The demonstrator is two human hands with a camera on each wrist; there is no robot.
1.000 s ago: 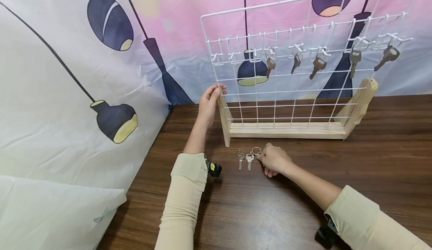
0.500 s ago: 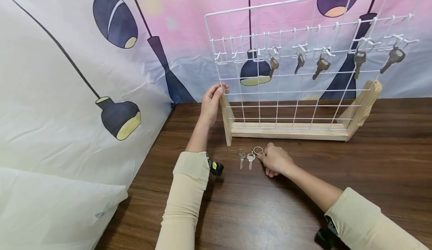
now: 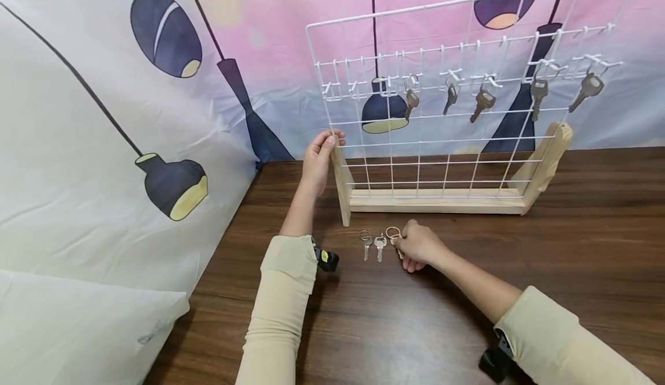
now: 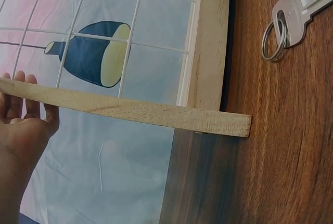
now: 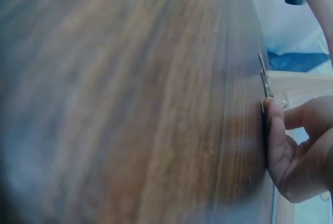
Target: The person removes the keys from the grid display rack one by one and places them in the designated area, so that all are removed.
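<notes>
In the head view my left hand [image 3: 316, 163] grips the top of the left wooden upright [image 3: 340, 183] of a white wire grid rack [image 3: 436, 205]. The left wrist view has fingers behind that upright. My right hand [image 3: 422, 245] is low over the table with curled fingers, its fingertips pinching a key [image 3: 399, 252] whose ring [image 3: 393, 232] pokes out at the left. Part of this key is covered by the hand. Beside it two silver keys, the left key [image 3: 366, 251] and the middle key [image 3: 380, 249], lie flat, each with a ring.
Several keys, among them a brownish key [image 3: 484, 103], hang from white hooks along the grid's upper part. A patterned cloth [image 3: 280, 38] stands behind and left of the wooden table [image 3: 389, 327]. The rack's right upright [image 3: 549, 157] is at the far right.
More of the key by my right fingertips now shows beneath the ring. My left hand stays on the upright. The head view has shifted slightly.
</notes>
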